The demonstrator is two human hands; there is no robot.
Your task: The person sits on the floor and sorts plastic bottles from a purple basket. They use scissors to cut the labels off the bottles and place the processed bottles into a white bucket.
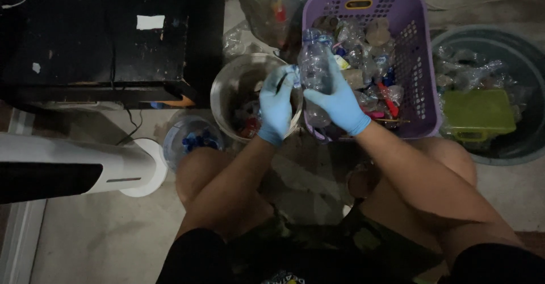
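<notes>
Both my hands wear blue gloves. My right hand (338, 99) grips a clear plastic bottle (314, 62), held upright over the near left corner of a purple basket (423, 62). My left hand (277, 103) pinches the bottle's label (294, 75), a thin strip at the bottle's left side, above a round metal bucket (227, 88). The basket is full of crushed clear bottles and bits of coloured plastic.
A small clear tub with blue caps (196, 139) sits left of my left knee. A dark round tub (511, 62) at the right holds clear bottles and a green container (478, 113). A black cabinet (96, 34) and a white fan base (136, 170) stand at left.
</notes>
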